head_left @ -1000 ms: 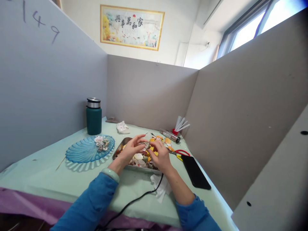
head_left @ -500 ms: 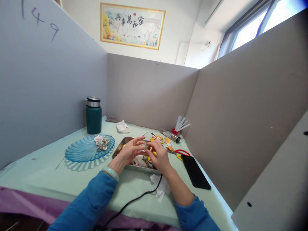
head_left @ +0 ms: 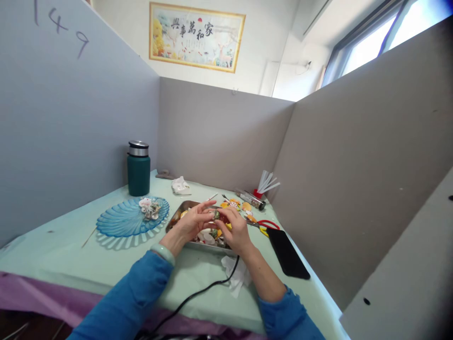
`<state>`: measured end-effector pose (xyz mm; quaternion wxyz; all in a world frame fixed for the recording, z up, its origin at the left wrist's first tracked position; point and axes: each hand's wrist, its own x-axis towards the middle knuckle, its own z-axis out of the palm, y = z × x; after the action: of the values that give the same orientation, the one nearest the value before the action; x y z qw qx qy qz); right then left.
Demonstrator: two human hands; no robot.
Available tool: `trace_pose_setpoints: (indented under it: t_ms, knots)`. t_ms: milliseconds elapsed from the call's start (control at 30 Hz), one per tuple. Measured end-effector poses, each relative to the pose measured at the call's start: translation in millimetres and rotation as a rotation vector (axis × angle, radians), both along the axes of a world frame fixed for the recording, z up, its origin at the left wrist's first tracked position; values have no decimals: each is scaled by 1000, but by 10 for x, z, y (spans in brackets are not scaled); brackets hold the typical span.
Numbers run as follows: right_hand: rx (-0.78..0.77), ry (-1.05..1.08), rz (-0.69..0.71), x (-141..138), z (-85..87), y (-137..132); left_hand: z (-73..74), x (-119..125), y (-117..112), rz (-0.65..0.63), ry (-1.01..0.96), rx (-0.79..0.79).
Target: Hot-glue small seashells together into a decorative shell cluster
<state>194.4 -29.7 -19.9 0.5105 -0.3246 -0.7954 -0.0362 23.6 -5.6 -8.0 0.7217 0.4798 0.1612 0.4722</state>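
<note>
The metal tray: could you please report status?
Left hand, right hand: holding small greenish piece above tray. Piece partly covered. Black cable near tray's front.

Table (head_left: pixel 71 255) covered in pale green; purple cloth (head_left: pixel 46 295) shown at the near edge. At left, translucent blue with radiating ribs seen on the plate (head_left: pixel 120 222); dark teal on the bottle (head_left: pixel 138 174), topped by silver and black. White, yellow and orange mingled among pieces (head_left: pixel 208 239) in the silver tray (head_left: pixel 212 249); green noted on the held piece (head_left: pixel 216 215). Scissors (head_left: pixel 262 221) handled in red and yellow. Phone (head_left: pixel 288 253) recorded as black, sleeves (head_left: pixel 127 302) as blue.
</note>
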Motion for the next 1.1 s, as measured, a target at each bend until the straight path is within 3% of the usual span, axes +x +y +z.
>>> trace_pose_setpoints:
  t_ms: [233, 433, 767, 1100]
  knots:
    - [-10, 37, -74, 3, -34, 38, 10, 22, 14, 251, 62, 214]
    - [-39, 45, -74, -3, -71, 64, 29, 53, -16, 288, 145, 420]
    - [-32, 115, -19, 1, -66, 47, 54, 42, -50, 245, 73, 283]
    - [7, 105, -17, 7, -49, 22, 45, 36, -42, 213, 103, 275]
